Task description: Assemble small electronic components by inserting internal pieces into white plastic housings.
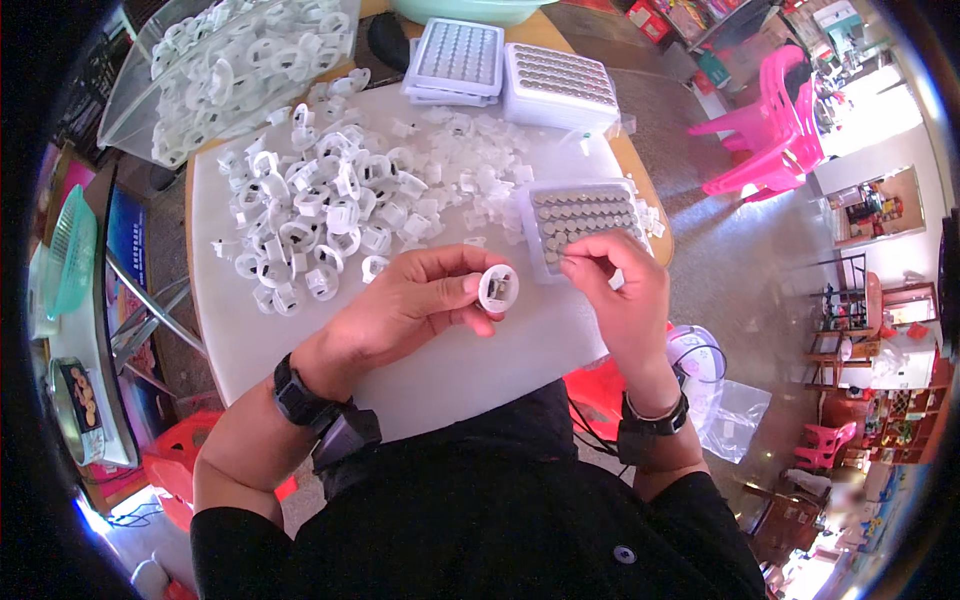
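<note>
Across the white-topped bench (410, 395), white plastic parts (345, 213) are lying heaped L, disc tray (529, 218) R. L hand (405, 300) is pinching one round white part (497, 288) btwn fingers above bench; R hand's (630, 280) fingertips are almost meeting by tray's near-L corner, can't tell if gripping.

Looking down from the wearer's head now, through the left one of two side-by-side fisheyes, upright and wide! Facing steeply onto the white tabletop (450, 375) in the upper middle, close in on left hand (425, 300) and right hand (630, 285) at centre; catching the black shirt (500, 520) along the lower edge, bending the floor (740, 270) away toward the right rim.
</note>
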Demonstrator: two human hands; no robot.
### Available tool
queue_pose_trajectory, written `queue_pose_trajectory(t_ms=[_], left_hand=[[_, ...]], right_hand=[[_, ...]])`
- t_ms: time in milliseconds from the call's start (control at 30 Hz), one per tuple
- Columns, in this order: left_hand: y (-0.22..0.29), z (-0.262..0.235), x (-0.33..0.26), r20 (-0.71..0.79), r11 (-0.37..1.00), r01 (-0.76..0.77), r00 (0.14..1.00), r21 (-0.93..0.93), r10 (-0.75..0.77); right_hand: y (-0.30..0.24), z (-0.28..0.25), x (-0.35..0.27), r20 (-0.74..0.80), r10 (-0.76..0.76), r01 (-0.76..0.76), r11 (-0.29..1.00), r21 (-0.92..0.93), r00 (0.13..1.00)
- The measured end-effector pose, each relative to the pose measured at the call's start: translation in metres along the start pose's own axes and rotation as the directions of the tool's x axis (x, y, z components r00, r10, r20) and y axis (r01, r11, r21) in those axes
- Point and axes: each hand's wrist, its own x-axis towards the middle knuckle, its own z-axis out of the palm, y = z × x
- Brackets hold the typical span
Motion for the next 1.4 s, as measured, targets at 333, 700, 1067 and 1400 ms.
queue_pose_trajectory(t_ms=[333, 700, 1067, 1400], left_hand=[[-0.003, -0.006, 0.002, 0.029, 0.996, -0.029, 0.999, -0.085, 0.032], [-0.010, -0.013, 0.006, 0.020, 0.996, -0.089, 0.996, 0.030, 0.088], [-0.009, -0.009, 0.007, 0.047, 0.983, -0.116, 0.993, 0.146, 0.110], [-0.007, -0.011, 0.005, 0.034, 0.993, -0.034, 0.999, 0.116, 0.030]], right_hand=[[-0.016, 0.033, -0.005, -0.001, -0.334, 0.334, 0.942, 0.005, 0.942], [-0.016, 0.026, 0.006, 0.193, -0.323, 0.320, 0.946, 0.048, 0.927], [-0.014, 0.022, 0.005, 0.318, -0.191, 0.142, 0.975, 0.169, 0.929], [-0.008, 0.025, 0.006, 0.348, -0.209, 0.150, 0.971, 0.188, 0.914]])
